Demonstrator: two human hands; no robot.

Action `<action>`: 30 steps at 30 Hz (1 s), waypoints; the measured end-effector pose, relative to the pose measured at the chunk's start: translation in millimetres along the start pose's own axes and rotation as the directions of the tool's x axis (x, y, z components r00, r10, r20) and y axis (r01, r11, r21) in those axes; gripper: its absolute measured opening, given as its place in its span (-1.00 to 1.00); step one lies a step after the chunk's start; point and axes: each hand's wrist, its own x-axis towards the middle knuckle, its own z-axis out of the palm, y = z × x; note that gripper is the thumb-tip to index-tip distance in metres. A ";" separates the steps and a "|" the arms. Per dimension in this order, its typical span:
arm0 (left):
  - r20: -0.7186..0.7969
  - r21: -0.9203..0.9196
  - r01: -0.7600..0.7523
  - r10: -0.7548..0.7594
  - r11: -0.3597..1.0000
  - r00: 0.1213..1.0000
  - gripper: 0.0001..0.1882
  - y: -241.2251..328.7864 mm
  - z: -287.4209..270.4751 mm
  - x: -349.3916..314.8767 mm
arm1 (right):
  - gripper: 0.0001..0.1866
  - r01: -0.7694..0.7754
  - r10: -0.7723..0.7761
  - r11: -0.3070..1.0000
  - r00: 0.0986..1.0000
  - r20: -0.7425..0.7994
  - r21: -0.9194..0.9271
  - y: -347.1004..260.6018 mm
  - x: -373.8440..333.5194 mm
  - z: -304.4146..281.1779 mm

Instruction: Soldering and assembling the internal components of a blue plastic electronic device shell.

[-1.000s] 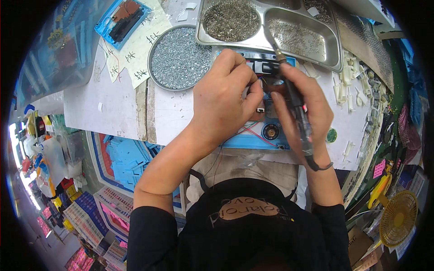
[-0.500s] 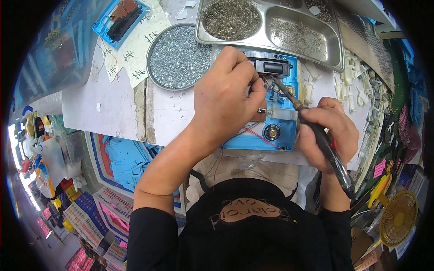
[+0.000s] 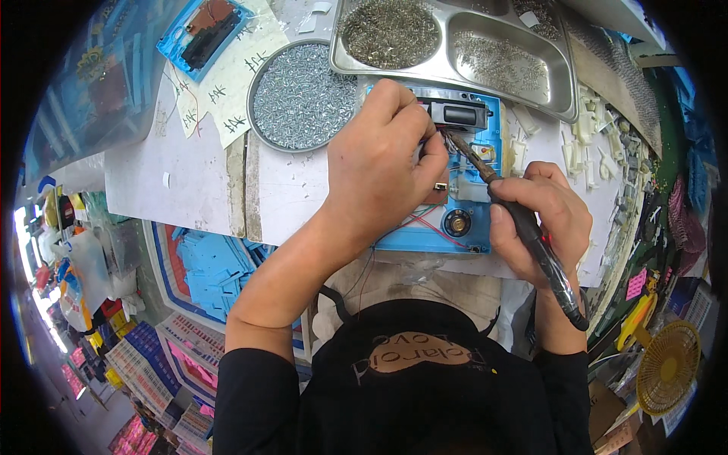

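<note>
A blue plastic housing (image 3: pixel 472 199) lies on the white bench, with a black part (image 3: pixel 455 114) at its top, a small round speaker (image 3: pixel 456 223) and red and white wires inside. My left hand (image 3: pixel 383 163) presses down on the housing's left half, fingers pinched on something small that I cannot make out. My right hand (image 3: pixel 540 220) grips a black soldering iron (image 3: pixel 523 227) like a pen. Its tip (image 3: pixel 457 143) points up-left into the housing, right by my left fingertips.
A round dish of small silver screws (image 3: pixel 303 97) sits left of the housing. A steel divided tray (image 3: pixel 462 45) of screws lies behind it. White plastic bits (image 3: pixel 599 144) litter the right side. A second blue housing (image 3: pixel 205 30) rests far left, a yellow fan (image 3: pixel 667 368) stands lower right.
My right hand has drawn back down and to the right, swinging the soldering iron so its tip now comes into the housing from the right. My left hand stays on the housing.
</note>
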 end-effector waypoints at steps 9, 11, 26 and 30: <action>-0.011 -0.017 0.010 -0.011 1.000 1.000 -0.89 -0.6 1.8 -1.3 | -0.70 0.015 -0.015 1.000 1.000 0.000 -0.028 -1.7 -0.9 0.3; -0.011 -0.021 0.020 -0.020 1.000 1.000 -0.89 -0.4 1.9 -1.6 | -0.71 0.006 -0.006 1.000 1.000 0.002 -0.025 -2.5 -1.5 -0.3; -0.013 -0.002 0.009 -0.009 1.000 1.000 -0.90 1.2 -0.2 -0.7 | -0.69 0.018 -0.018 1.000 1.000 0.025 -0.009 -0.7 -4.9 1.8; -0.024 0.003 -0.003 0.003 1.000 1.000 -0.90 0.2 0.9 -0.5 | -0.69 0.017 -0.017 0.999 0.999 0.028 -0.031 -1.2 -4.8 0.5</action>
